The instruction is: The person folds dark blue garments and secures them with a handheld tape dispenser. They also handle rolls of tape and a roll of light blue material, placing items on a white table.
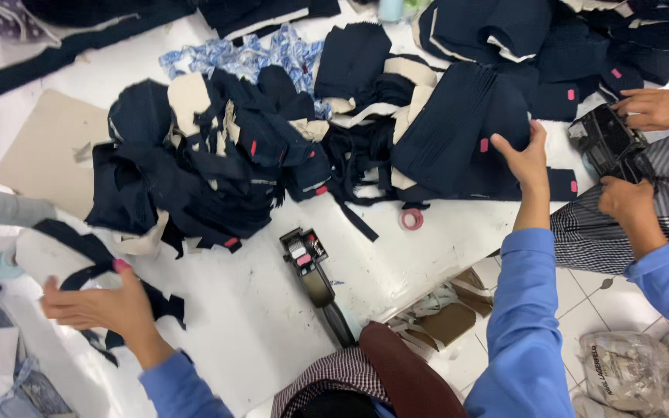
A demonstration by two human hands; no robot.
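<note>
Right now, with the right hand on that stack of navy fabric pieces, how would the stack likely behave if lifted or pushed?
The navy stack is probably floppy: its cut layers sag and fan at the edges. Pushed by the right hand, the layers would likely slide apart rather than move as a block, since nothing binds them. It looks light for its bulk, though many layers add up.

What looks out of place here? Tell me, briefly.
The blue-and-white patterned cloth lies half buried among the navy fabric pieces and is the only odd colour. The piles are jumbled, not stacked. The tagging gun lies with its handle at the edge of the white table.
</note>
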